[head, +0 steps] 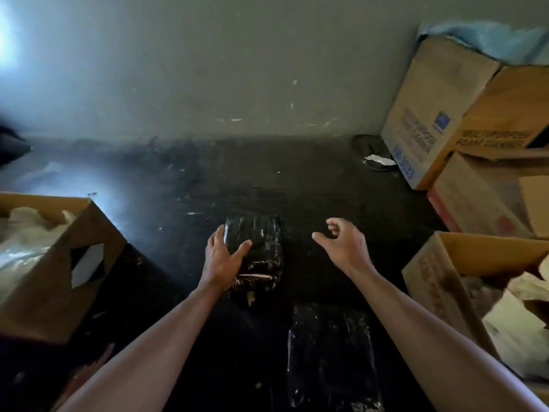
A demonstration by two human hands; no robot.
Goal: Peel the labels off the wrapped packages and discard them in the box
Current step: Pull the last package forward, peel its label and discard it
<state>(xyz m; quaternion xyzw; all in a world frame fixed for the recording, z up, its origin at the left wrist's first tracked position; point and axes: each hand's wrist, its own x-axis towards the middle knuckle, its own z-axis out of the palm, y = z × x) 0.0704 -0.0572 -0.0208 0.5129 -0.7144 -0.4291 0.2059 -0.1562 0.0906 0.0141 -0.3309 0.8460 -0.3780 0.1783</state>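
My left hand (pixel 223 253) lies on the left edge of a black wrapped package (pixel 258 251) in the middle of the frame, fingers spread loosely over its glossy film and thumb along its side; the hand rests on it rather than closing around it. My right hand (pixel 341 243) hangs in the air just to the right of that package, apart from it, fingers half curled and holding nothing. A pale strip (pixel 256 275) shows across the package's near end; I cannot tell whether it is a label. A second wrapped package (pixel 331 356) lies flat in the lower centre of the frame, nearer to me and slightly right, between my forearms. Both sit on a dark, scuffed counter (pixel 312 197) that runs back to a grey wall.

At the left edge of the frame stands an open cardboard box (pixel 59 278) with a torn hole in its side; inside it is crumpled white and clear plastic wrap (pixel 23 236). At the lower right is another open cardboard box (pixel 436 281), holding crumpled paper and wrapping (pixel 517 316), blurred. In the upper right, closed printed cartons (pixel 439 108) are stacked against the wall, with something pale blue (pixel 490 40) draped on top. A white scrap (pixel 380 160) lies on the counter beside them.
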